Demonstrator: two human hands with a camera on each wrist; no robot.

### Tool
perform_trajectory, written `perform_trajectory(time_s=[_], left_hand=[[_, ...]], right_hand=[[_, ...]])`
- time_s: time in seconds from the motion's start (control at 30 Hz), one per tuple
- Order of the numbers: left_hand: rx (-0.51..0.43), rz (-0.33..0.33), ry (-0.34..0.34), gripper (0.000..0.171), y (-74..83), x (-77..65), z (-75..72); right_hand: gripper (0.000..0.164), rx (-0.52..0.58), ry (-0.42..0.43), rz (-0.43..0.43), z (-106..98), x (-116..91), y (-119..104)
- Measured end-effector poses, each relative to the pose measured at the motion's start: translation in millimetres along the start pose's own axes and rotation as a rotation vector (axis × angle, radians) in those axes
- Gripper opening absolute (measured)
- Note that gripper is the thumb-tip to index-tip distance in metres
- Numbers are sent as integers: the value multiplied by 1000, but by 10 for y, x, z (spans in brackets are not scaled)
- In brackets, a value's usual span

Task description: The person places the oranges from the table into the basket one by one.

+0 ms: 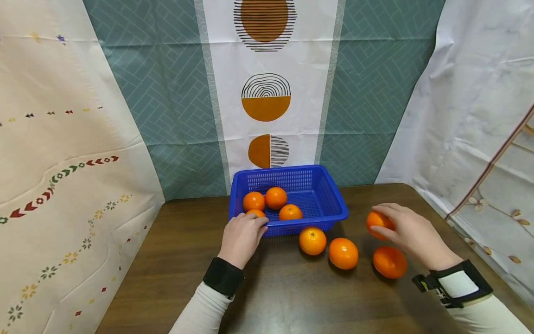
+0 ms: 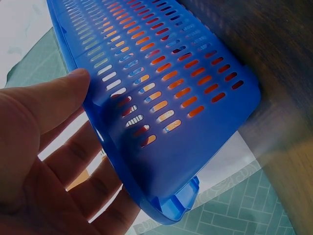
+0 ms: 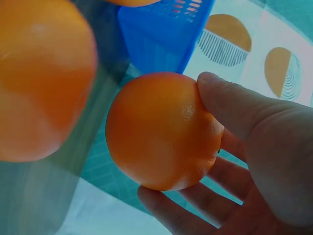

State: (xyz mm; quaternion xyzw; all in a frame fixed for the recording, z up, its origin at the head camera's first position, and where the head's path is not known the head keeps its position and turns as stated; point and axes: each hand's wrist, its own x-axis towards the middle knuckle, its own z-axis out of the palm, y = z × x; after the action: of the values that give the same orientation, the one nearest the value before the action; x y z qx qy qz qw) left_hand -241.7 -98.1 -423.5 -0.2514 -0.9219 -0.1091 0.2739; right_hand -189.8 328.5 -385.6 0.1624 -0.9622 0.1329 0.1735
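Observation:
My left hand (image 1: 243,237) grips the near rim of a blue plastic basket (image 1: 329,195) at its left part. In the left wrist view the thumb lies on the slotted wall's edge (image 2: 110,142), with the fingers reaching behind the rim. To the right of the basket, my right hand (image 1: 410,232) holds an orange (image 1: 378,224) between thumb and fingers. The right wrist view shows this held orange (image 3: 159,132) close up, the thumb at one side and fingers beneath and behind. Several oranges (image 1: 276,198) lie in the basket's left half, one partly hidden by my left hand.
Three more oranges rest on the brown wooden table (image 1: 175,260): one (image 1: 313,240) against the basket's front, another (image 1: 343,253) to its right, and a third (image 1: 390,262) below my right hand. Patterned cloths (image 1: 179,93) hang behind and beside the table.

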Motion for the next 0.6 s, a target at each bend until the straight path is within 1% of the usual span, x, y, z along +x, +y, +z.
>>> perform_trajectory(time_s=[0.13,0.33,0.6], left_hand=[[-4,-4,-1,20,-3,-2,0],[-4,-1,-3,19,-2,-3,10],[-3,-7,-3,20,0,-2,10]], right_hand=[[55,-4,26,-30,-13,35,-62],[55,8,24,-54,-44,94,-152],[55,7,52,-83,-47,247,-333]])
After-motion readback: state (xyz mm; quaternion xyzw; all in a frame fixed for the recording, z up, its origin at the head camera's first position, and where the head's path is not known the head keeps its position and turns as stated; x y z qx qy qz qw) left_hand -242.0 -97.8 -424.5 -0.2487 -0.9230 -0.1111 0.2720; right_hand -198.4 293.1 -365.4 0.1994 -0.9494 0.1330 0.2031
